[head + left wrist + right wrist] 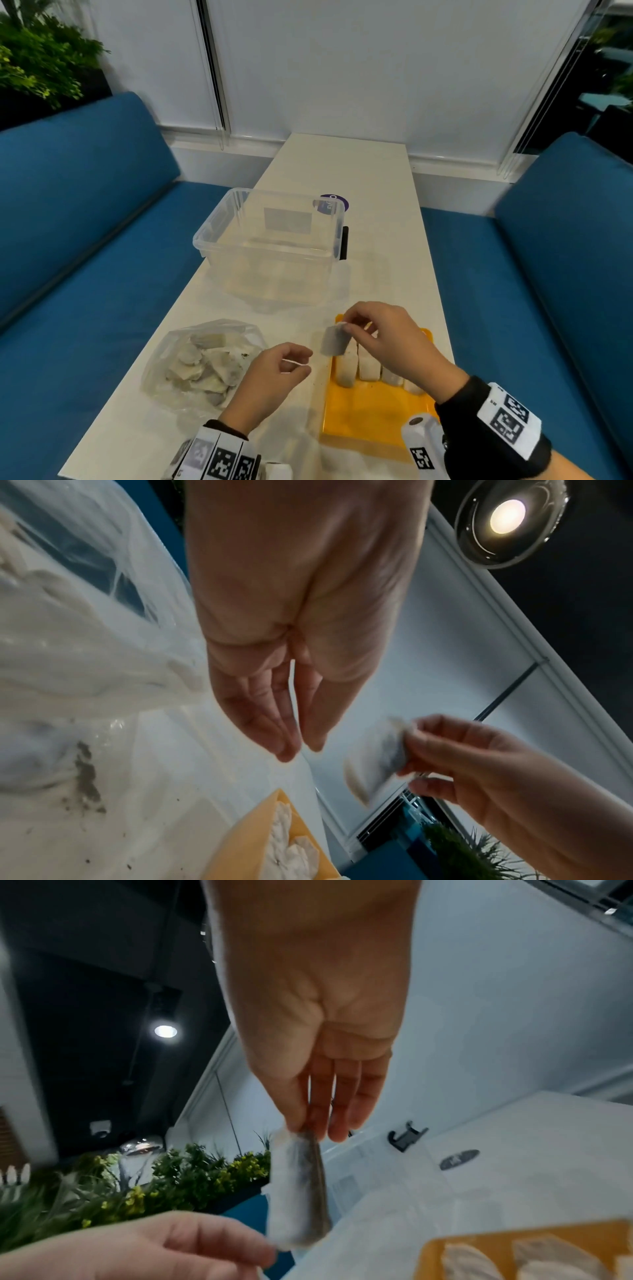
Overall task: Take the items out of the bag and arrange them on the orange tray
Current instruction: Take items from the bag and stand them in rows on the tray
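I count about four tea bags (368, 366) on the orange tray (373, 414). My right hand (387, 339) pinches another tea bag (334, 341) above the tray's 11 o'clock corner; my left hand (274, 373) pinches its string (294, 362). Many remain in the bag (202, 363) at 9 o'clock.

Bare orange tray (371, 414) nearside lies free; clear bin (270, 246) blocks behind.

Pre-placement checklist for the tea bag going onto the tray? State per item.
1. Right hand pinches the tea bag by its top edge: ok.
2. Tea bag hangs clear above the orange tray: ok.
3. Left hand holds a thin white string; whether it is still tied to the bag: cannot tell.
4. Bare tray floor in front of the row of placed tea bags: ok.
5. Plastic bag still holds more items: ok.
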Demonstrator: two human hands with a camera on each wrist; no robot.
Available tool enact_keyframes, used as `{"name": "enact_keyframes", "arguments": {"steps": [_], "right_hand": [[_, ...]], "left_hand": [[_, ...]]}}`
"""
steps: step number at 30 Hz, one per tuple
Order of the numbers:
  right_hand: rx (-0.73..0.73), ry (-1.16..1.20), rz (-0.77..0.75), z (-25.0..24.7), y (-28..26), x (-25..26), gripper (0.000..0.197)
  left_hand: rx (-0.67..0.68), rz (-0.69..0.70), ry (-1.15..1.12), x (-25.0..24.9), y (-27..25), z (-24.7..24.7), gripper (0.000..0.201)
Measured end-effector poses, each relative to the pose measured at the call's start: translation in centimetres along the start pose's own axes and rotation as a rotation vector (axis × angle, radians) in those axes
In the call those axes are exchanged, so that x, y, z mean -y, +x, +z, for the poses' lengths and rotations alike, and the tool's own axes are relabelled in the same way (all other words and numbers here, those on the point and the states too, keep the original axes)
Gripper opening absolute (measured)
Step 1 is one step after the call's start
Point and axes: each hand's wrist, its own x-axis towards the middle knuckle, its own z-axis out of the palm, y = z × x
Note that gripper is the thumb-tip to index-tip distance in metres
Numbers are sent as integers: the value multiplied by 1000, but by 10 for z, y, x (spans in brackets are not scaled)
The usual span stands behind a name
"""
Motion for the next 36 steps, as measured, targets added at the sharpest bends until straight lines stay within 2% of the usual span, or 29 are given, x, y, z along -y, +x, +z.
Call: {"name": "enact_keyframes", "arguments": {"steps": [4, 8, 14, 22, 24, 26, 30, 33, 36], "right_hand": [[15, -38, 11, -3, -6, -17, 12], [-20, 13, 63, 0, -10, -33, 5], [177, -7, 252, 16, -6, -60, 5], [361, -126, 383, 36, 11, -82, 4], [376, -169, 393, 37, 12, -82, 12], [379, -203, 401, 38, 13, -82, 18], [330, -206, 413, 42, 16, -82, 17], [298, -221, 433, 42, 17, -81, 12], [243, -240, 441, 38, 19, -72, 17]], "left_hand": [[-34, 18, -18, 0, 1, -5, 21], [-10, 7, -1, 0, 1, -3, 29], [17, 12, 47, 5, -10, -14, 24], [-186, -98, -6, 34, -48, -62, 16], [-223, -117, 10, 40, -55, -71, 17], [-238, -131, 30, 44, -60, -79, 17], [-267, -132, 83, 48, -64, -93, 18], [-276, -117, 177, 52, -62, -105, 16], [-291, -101, 308, 53, -53, -116, 14]]}}
